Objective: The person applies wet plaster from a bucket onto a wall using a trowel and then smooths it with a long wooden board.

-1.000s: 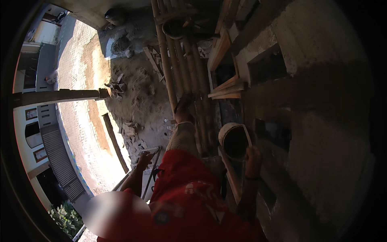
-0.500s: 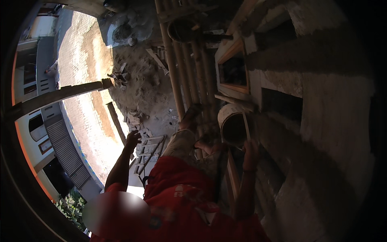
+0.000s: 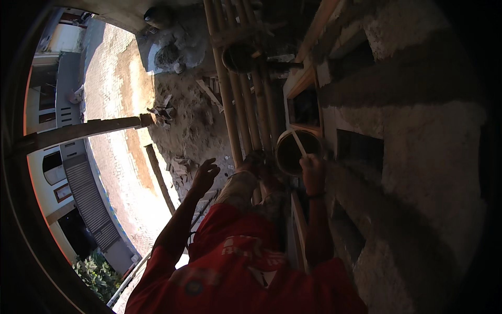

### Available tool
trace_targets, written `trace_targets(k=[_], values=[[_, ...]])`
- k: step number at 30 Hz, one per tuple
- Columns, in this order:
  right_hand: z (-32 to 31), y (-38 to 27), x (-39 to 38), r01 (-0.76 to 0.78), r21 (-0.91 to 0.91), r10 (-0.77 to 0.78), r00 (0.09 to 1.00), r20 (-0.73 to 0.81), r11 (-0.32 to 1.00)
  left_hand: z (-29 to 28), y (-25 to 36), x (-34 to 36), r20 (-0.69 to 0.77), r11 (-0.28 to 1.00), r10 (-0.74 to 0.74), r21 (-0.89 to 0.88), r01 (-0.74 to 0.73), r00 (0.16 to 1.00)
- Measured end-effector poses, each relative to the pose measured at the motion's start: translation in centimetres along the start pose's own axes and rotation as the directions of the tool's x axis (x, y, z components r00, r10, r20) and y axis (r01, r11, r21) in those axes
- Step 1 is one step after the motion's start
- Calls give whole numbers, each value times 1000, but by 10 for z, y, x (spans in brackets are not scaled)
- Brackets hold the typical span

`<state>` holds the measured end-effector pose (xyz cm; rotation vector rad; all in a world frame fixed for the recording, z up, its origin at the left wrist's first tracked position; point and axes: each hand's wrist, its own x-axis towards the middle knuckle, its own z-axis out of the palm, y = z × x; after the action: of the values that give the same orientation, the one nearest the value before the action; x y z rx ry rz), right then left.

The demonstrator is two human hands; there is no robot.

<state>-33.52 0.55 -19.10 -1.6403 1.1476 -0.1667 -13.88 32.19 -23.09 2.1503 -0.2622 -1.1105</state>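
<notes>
My right hand point(image 3: 313, 175) is closed around a pale, narrow bar point(image 3: 299, 143) that crosses the mouth of a dark bucket point(image 3: 280, 163). This bar looks like the bucket's handle. The bucket's mouth faces up at me, and its inside is too dark to make out. To the left, my left hand point(image 3: 204, 178) is raised in the air with loosely bent fingers apart, holding nothing. My feet point(image 3: 252, 163) are on bamboo poles, just left of the bucket.
Long bamboo poles point(image 3: 243, 115) run ahead, with a second dark bucket point(image 3: 238, 57) on them. A rough wall point(image 3: 413, 136) with a wood-framed opening point(image 3: 305, 107) rises on the right. Sandy ground point(image 3: 183, 115) and a sunlit paved strip point(image 3: 112, 78) lie below left, crossed by a beam point(image 3: 94, 127).
The bucket has moved left and away with my right hand, and its mouth now shows more fully. My left hand has come right, nearer my legs.
</notes>
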Motion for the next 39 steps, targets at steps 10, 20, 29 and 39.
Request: trace_targets(k=[10,20,29,39], values=[[31,-72,55,124,-206,-95,984,149,971,128,62,148,320,927,278,-335,-166,906],[108,-150,172,211,-268,-124,943,308,940,63,110,256,251,844,-180,-457,280,951],[187,-173,288,402,-356,-235,872,428,844,-58,235,303,144,686,-533,-502,526,834],[258,-191,364,565,-410,-346,797,495,716,-10,130,435,158,344,-341,-896,280,927]])
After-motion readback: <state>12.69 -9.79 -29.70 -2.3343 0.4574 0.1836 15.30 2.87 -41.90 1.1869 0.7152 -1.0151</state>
